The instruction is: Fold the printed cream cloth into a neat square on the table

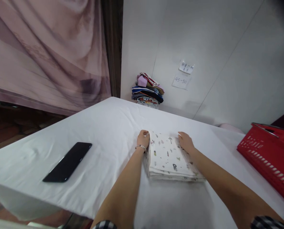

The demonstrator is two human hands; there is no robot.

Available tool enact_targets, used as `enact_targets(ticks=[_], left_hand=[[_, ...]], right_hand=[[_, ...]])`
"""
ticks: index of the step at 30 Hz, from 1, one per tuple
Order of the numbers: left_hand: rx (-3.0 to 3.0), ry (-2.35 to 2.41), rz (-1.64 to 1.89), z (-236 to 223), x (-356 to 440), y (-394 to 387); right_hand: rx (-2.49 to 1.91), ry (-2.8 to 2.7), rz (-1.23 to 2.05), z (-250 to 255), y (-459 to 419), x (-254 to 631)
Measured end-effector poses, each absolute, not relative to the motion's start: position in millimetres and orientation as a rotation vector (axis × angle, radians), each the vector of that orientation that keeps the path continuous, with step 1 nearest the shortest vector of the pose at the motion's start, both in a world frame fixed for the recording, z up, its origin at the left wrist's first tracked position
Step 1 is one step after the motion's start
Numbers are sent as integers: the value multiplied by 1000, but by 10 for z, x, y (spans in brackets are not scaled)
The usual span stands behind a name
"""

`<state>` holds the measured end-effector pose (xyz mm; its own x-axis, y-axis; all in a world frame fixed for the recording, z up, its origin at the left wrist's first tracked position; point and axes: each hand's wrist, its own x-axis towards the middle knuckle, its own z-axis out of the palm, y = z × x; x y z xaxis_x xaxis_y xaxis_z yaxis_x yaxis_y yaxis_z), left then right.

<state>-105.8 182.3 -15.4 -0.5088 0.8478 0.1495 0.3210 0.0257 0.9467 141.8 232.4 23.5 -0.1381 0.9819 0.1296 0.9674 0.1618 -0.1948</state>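
Note:
A white folded cloth (168,156) with small printed motifs lies in several layers on the white-covered table. My left hand (143,139), with a beaded bracelet at the wrist, is closed at the cloth's far left corner. At the far right corner my right hand (185,142) holds the edge, its fingers bent over the side. Some fingertips of both hands are hidden behind or against the fabric.
A black phone-like slab (67,162) lies on the table (103,127) at left. A red plastic basket (270,156) stands at right. Folded fabrics (148,89) are stacked by the wall below paper labels (181,81). A pink curtain (48,47) hangs at left.

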Motion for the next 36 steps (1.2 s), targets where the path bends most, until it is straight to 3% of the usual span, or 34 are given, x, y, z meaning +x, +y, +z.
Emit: enact_targets(ticks=[7,26,36], left_hand=[[1132,1757,1554,-213,-1103,1847],[995,1577,1434,-126,-1180,1822],[1127,1763,1428,-141,-1162,1856]], right_hand=[[-939,-2801,217,193,1703,522],[-980,-2940,231,108,1570,459],[-679,-3025,382,251,766,727]])
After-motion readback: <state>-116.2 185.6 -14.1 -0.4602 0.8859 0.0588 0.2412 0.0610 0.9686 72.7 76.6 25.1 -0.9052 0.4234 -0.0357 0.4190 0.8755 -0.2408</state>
